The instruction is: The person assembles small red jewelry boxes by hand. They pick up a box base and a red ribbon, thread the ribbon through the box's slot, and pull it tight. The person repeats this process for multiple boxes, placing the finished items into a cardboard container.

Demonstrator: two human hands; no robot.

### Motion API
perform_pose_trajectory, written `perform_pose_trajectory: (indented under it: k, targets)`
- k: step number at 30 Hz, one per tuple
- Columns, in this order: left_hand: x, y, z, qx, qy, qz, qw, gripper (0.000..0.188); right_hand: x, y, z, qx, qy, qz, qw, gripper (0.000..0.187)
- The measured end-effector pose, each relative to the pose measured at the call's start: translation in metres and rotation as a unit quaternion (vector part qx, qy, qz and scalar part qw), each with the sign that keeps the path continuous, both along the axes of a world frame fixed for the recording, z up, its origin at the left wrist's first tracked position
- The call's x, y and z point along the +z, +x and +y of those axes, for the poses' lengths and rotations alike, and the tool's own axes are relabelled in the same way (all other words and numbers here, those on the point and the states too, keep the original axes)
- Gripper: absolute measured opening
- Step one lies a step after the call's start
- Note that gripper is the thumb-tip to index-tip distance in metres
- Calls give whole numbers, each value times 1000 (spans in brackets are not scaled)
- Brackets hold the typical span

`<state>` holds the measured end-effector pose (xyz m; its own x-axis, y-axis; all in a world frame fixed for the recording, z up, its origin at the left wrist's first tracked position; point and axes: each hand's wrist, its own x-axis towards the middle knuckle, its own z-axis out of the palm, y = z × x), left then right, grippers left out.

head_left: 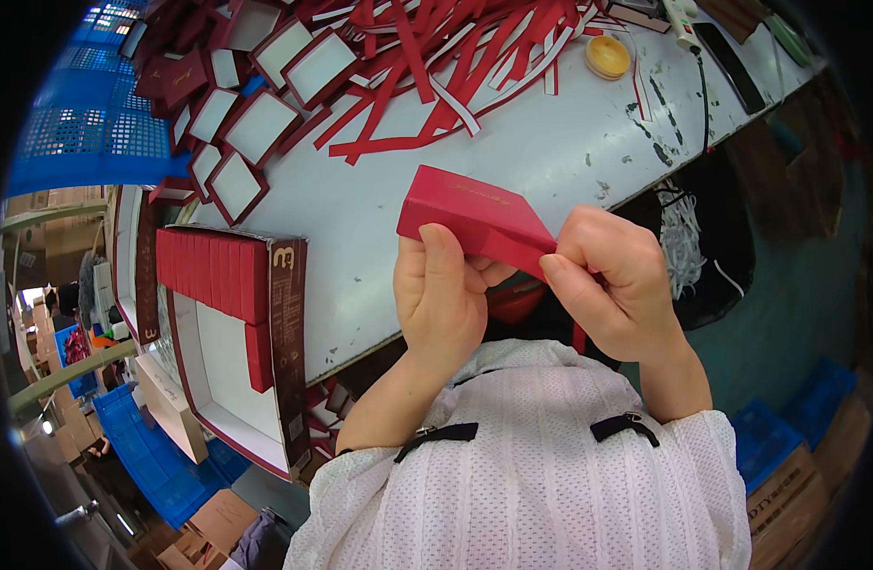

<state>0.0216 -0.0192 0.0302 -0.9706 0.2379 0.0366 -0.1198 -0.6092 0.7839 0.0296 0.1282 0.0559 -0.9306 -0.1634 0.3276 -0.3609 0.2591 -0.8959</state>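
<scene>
A small closed red box point(479, 206) with faint gold lettering on its top is held in front of me, tilted down to the right. My left hand point(444, 290) grips it from below, thumb against its near side. At its right end, my right hand point(615, 280) is closed in a pinch on a red strip point(522, 250) running along the near side. A bit of red shows below the right hand, perhaps the strip's tail. The fingers under the box are partly hidden.
Red and white strips point(455, 81) lie heaped across the white table point(360, 275). Open red box halves point(256, 126) pile up at the back left. A carton point(229, 366) at left holds a row of red boxes. A yellow round tub point(607, 57) sits far right.
</scene>
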Motion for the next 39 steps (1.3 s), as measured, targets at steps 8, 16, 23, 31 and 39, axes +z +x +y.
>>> perform_pose_trajectory:
  k: [8, 16, 23, 31, 39]
  targets:
    - [2, 3, 6, 69, -93, 14, 993, 21, -1, 2, 2, 5, 42, 20, 999, 14]
    - [4, -7, 6, 74, -70, -38, 994, 19, -5, -1, 8, -8, 43, -46, 998, 10]
    - [9, -10, -2, 94, 50, -63, 992, 19, -23, -6, 26, -7, -123, -243, 962, 7]
    - [2, -10, -24, 23, 310, -191, 931, 21, -35, -15, 27, -43, -193, -125, 972, 12]
    - [-7, -12, -26, -40, 420, -236, 875, 21, -30, -13, 24, -45, -174, -108, 978, 13]
